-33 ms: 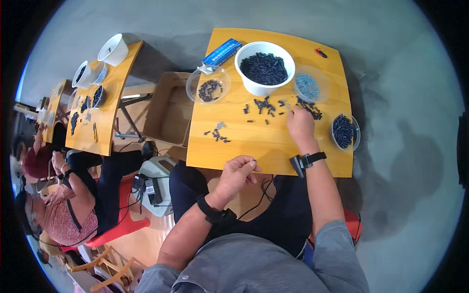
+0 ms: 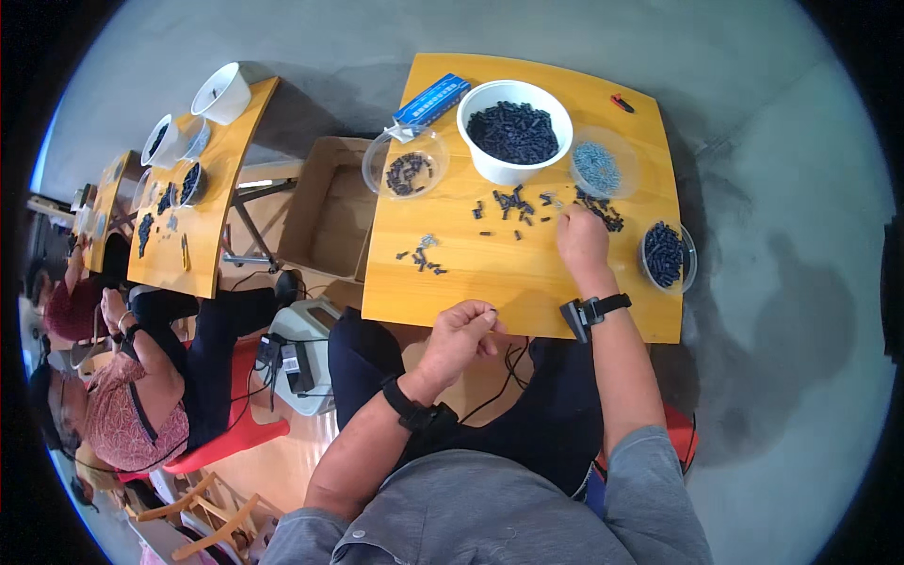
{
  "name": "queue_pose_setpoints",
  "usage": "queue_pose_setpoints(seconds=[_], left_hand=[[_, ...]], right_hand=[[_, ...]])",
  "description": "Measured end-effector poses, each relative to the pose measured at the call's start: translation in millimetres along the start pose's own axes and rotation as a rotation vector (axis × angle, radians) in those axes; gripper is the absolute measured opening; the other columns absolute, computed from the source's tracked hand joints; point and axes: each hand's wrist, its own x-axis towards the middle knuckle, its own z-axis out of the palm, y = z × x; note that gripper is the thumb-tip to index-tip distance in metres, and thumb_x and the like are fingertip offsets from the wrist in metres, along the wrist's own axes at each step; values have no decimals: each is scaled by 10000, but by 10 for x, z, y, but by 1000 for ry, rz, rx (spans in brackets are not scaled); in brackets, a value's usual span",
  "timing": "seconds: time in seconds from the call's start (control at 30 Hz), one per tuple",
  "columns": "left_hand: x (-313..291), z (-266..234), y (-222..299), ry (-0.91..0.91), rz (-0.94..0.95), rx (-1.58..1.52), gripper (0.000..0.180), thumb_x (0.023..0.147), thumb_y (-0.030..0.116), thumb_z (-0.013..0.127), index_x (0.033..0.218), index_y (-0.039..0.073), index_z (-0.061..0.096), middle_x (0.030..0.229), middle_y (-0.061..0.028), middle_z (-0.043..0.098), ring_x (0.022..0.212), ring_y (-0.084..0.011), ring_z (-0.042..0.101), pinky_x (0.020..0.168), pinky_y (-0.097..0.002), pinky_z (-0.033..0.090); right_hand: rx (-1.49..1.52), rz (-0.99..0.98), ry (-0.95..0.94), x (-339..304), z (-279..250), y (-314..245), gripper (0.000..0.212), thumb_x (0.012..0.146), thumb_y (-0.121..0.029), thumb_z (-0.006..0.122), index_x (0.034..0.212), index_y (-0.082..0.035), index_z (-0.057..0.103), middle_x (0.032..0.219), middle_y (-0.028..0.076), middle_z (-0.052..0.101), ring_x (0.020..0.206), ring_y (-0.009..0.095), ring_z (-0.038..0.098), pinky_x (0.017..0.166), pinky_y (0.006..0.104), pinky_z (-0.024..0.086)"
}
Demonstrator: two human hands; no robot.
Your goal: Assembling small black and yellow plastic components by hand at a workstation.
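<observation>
My left hand (image 2: 459,341) is at the table's near edge, thumb and forefinger pinched on a small black plastic piece (image 2: 492,312), of which only a dark bit shows. Farther right, my right hand (image 2: 583,241) reaches over the table with closed fingertips down among loose parts; what they hold, if anything, is hidden. Just beyond its fingers lie scattered black plastic pieces (image 2: 513,201) and a heap of small dark parts (image 2: 603,213). A clear tub of bluish-grey screws (image 2: 596,168) stands behind that heap. Some screws and dark pieces (image 2: 421,256) lie at the table's left.
A white bucket of black pieces (image 2: 513,134) stands at the back, beside a blue box (image 2: 433,100). A clear lid with dark parts (image 2: 408,175) is left; a tub of black pieces (image 2: 663,254) is right. A red-black tool (image 2: 621,103) lies far right. Another person (image 2: 132,395) sits left.
The whole view has shifted very slightly. Both hands keep the same pose and place over the table.
</observation>
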Motion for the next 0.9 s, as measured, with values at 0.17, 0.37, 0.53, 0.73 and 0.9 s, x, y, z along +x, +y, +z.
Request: queue_pose_setpoints(seconds=[0.17, 0.37, 0.53, 0.73, 0.9], left_hand=[[-45, -29, -28, -2, 23, 3, 117, 939, 151, 510, 964, 56, 574, 804, -36, 626, 568, -96, 555, 543, -218, 460], [-157, 2, 153, -8, 61, -33, 109, 935, 134, 517, 960, 43, 573, 806, -36, 628, 572, -97, 561, 545, -215, 461], [-202, 56, 227, -20, 81, -54, 94, 935, 103, 511, 961, 38, 572, 809, -37, 629, 599, -100, 573, 563, -217, 465], [-336, 152, 334, -97, 239, -91, 82, 930, 71, 503, 961, 35, 569, 855, -44, 622, 660, -105, 572, 606, -220, 465], [-449, 239, 371, -112, 325, -29, 95, 926, 57, 507, 988, 21, 569, 865, -43, 615, 668, -104, 565, 622, -224, 468]], right_hand=[[-111, -8, -45, -7, 59, 17, 141, 823, -118, 541, 788, 7, 596, 827, 204, 623, 770, 384, 617, 683, 482, 494], [36, -51, -10, -141, -37, 53, 75, 800, -47, 529, 767, 7, 570, 808, 211, 620, 713, 384, 615, 662, 441, 511], [811, 343, -123, -423, -216, -41, 64, 865, -20, 507, 857, 20, 556, 713, 100, 591, 569, 189, 608, 527, 289, 523], [1259, 346, -259, -750, -793, -617, 98, 903, -47, 494, 919, 17, 567, 715, 67, 579, 575, 132, 602, 513, 253, 526], [1269, 178, -301, -995, -1128, -938, 88, 908, -49, 510, 920, 10, 573, 693, 40, 577, 586, 106, 585, 543, 233, 510]])
